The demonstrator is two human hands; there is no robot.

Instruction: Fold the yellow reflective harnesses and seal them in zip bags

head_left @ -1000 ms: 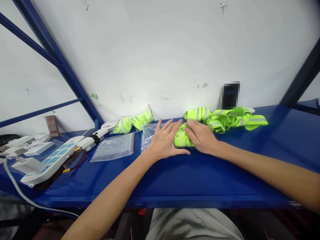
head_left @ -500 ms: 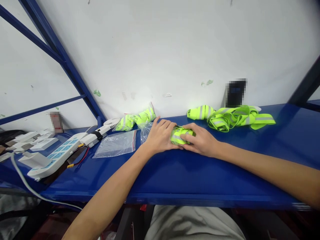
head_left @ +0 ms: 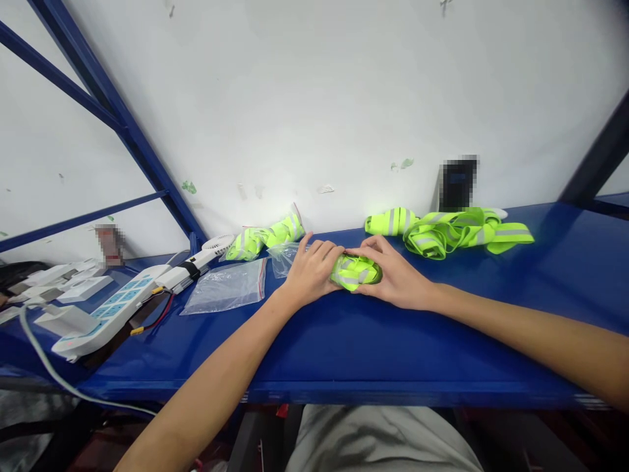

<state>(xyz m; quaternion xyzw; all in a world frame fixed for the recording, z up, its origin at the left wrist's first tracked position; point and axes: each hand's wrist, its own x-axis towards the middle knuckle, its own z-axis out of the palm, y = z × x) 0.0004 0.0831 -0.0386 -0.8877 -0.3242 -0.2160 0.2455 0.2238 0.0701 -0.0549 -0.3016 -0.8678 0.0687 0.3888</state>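
A bundle of neon yellow-green reflective strap (head_left: 356,271) with silver bands lies between my hands at the middle of the table. My left hand (head_left: 313,270) is closed around its left end and a crumpled clear plastic bag (head_left: 282,257), part of which sticks out to the left. My right hand (head_left: 397,275) grips the bundle's right end, thumb below and fingers above. How far the bag covers the bundle is hard to make out. An empty clear zip bag (head_left: 226,288) with a red seal line lies flat left of my left hand.
Bagged reflective straps (head_left: 265,237) lie by the wall. Loose reflective straps (head_left: 457,231) are heaped at the back right, near a blurred dark object (head_left: 458,183). At left are a white power strip (head_left: 115,305), a small white fan (head_left: 217,244) and white adapters (head_left: 73,278).
My right hand has shifted its hold, its fingers moving off the front of the bundle, so more strap shows. The left hand stays nearly in place. The view has shifted slightly.
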